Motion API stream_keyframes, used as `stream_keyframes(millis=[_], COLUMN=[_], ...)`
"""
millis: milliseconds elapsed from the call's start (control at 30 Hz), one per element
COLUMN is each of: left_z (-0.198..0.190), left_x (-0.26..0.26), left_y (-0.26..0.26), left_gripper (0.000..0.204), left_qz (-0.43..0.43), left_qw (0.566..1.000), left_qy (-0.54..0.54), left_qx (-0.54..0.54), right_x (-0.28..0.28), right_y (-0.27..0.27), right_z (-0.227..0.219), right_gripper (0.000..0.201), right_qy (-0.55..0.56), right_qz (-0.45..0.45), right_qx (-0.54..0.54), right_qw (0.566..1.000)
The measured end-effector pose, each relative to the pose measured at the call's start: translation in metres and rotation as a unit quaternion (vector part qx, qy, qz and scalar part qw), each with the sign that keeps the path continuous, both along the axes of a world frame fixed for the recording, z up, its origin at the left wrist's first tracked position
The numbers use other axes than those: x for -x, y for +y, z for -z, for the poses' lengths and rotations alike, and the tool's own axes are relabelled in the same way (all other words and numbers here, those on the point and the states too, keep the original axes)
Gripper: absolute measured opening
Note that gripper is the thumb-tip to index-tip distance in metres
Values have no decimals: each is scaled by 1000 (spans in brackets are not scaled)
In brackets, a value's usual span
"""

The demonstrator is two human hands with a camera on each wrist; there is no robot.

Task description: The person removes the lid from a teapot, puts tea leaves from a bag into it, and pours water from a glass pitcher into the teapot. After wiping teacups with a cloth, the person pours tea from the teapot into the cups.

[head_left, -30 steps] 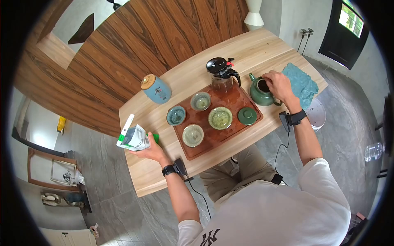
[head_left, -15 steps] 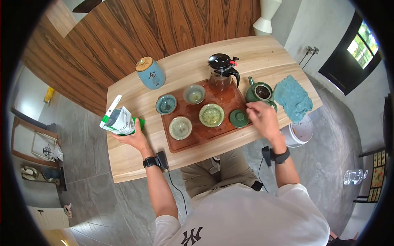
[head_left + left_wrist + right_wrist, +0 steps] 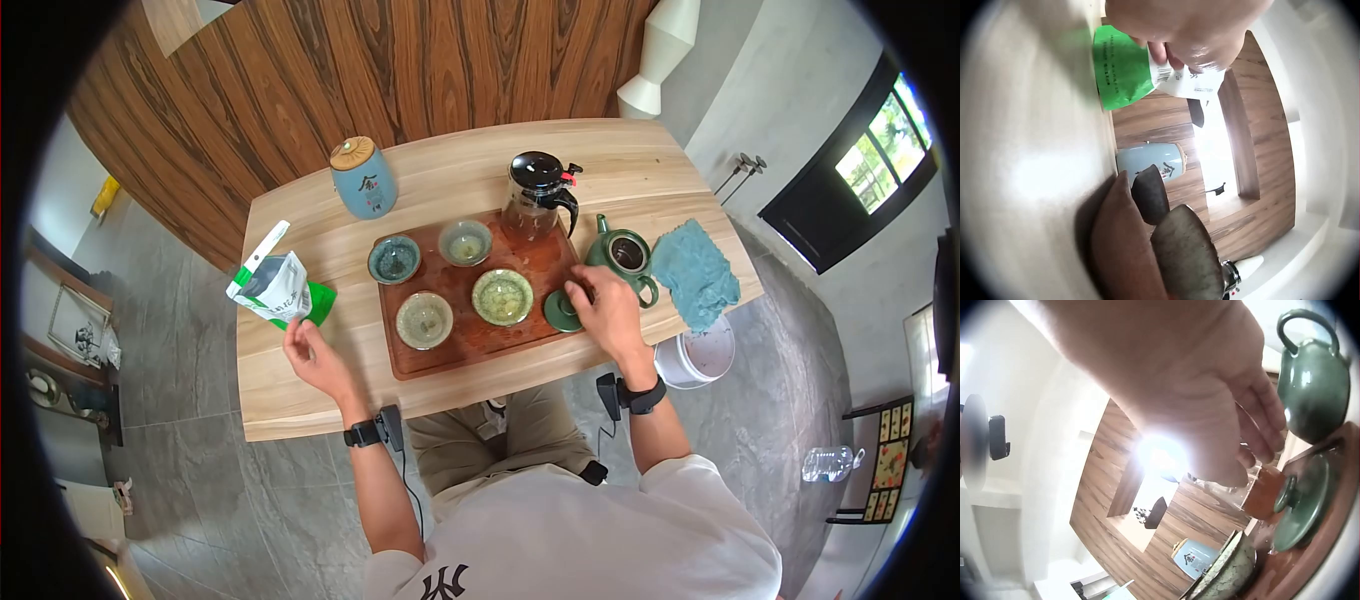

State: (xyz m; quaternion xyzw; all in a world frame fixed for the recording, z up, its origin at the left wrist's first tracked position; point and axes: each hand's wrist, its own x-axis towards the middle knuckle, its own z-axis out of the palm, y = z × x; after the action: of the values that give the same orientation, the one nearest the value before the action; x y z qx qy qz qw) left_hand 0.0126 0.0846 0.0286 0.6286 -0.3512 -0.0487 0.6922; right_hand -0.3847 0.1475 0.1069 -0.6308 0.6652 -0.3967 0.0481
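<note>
Your right hand [image 3: 603,312], fingers loosely apart, hovered over the teapot lid [image 3: 563,311]; the teapot [image 3: 622,255] at two o'clock stood uncovered. Your left hand [image 3: 312,355] pinched the tea pouch [image 3: 272,288].

Wood-panel wall [image 3: 400,70], grey tile floor [image 3: 210,480] — dark window [image 3: 850,170].
</note>
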Motion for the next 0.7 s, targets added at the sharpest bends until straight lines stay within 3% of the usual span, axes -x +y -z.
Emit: stream_keyframes(millis=[67,100,233,300,400,500,700], left_z=[19,25,24,28,23,6,17], left_x=[-6,-9,-7,-10,-5,2,-6], left_y=[-11,-15,-31,-42,-53,-53,-49], left_gripper=[27,23,20,19,20,20,22], left_qz=[120,129,146,245,315,309,319], left_qw=[982,978,966,949,919,920,925], left_qy=[140,163,214,187,200,193,154], left_qx=[40,37,5,-70,-126,-144,-140], right_x=[-5,-8,-4,-3,-4,-6,-16], right_y=[10,15,20,18,18,19,18], right_z=[-5,-9,11,15,16,17,23], right_gripper=[29,32,30,30,29,28,26], right_qy=[31,44,28,30,26,25,59], right_qz=[-24,-32,-48,-48,-44,-33,7], right_qx=[-83,-104,-108,-105,-101,-95,-52], right_qw=[996,993,993,993,994,995,997])
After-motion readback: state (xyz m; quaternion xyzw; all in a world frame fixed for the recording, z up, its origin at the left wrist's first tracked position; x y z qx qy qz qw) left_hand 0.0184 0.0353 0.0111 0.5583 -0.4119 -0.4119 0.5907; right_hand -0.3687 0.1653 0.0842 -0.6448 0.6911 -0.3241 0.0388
